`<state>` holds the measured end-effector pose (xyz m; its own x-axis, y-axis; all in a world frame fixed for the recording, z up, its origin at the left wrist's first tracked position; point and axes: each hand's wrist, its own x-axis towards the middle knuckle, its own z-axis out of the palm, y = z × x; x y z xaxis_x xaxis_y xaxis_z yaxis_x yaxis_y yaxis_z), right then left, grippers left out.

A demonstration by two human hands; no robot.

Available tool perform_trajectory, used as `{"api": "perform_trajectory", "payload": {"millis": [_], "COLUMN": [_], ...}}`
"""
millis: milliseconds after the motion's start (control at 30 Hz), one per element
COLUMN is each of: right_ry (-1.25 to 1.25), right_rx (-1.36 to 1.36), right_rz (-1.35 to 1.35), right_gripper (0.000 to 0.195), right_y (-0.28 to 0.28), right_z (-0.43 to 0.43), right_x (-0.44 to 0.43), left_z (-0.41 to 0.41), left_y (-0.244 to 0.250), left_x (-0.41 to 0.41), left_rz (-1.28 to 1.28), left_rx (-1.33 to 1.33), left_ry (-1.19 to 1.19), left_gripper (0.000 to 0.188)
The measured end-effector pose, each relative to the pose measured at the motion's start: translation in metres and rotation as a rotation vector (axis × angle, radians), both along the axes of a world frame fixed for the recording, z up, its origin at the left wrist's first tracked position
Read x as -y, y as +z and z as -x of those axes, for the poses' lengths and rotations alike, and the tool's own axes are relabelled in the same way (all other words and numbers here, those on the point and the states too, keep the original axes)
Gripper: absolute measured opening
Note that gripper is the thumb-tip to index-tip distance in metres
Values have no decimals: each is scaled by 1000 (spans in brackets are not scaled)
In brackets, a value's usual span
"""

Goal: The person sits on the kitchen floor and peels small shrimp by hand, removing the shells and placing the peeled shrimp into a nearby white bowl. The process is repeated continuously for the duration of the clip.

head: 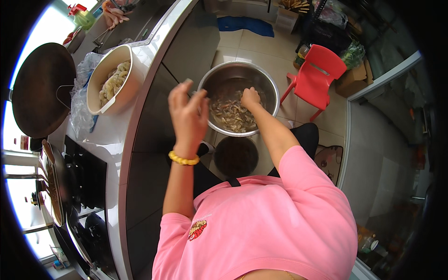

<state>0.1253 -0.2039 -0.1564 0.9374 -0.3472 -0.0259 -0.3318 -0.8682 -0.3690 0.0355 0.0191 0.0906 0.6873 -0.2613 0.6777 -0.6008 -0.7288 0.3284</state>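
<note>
A large round steel basin (pixel 273 80) stands on the tiled floor before me, holding murky water and many small greyish-brown pieces of food (pixel 235 117), perhaps shellfish or meat. My right hand (pixel 250 98) reaches down into it at the right of the pile, its fingers curled; whether they grip a piece is hidden. Raised above the basin's left rim, my left hand (pixel 189 112) has its fingers apart and bent, holding nothing. A yellow beaded bracelet (pixel 183 158) is on that wrist. On the counter to the left, a cream plastic tub (pixel 134 75) holds pale, curled pieces of food (pixel 115 84).
The counter edge (pixel 138 105) runs along my left, with a dark wok (pixel 43 91), plastic bags (pixel 80 119) and a stove (pixel 87 175). A red plastic chair (pixel 315 84) stands right of the basin, near a sliding-door frame (pixel 347 140). A blue mat (pixel 245 26) lies beyond.
</note>
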Motion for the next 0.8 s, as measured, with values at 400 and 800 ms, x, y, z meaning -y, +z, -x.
{"api": "perform_trajectory", "payload": {"millis": [400,800], "right_ry": [-95,-133], "right_rx": [-107,179], "right_rz": [-1442,-1317], "right_gripper": [9,19], "right_y": [59,83], "right_z": [49,112], "right_x": [10,-8], "left_z": [5,17], "left_y": [-130,-130], "left_x": [51,62], "left_rz": [165,240], "left_rx": [-351,-302], "left_ry": [-131,-138], "left_gripper": [32,12]}}
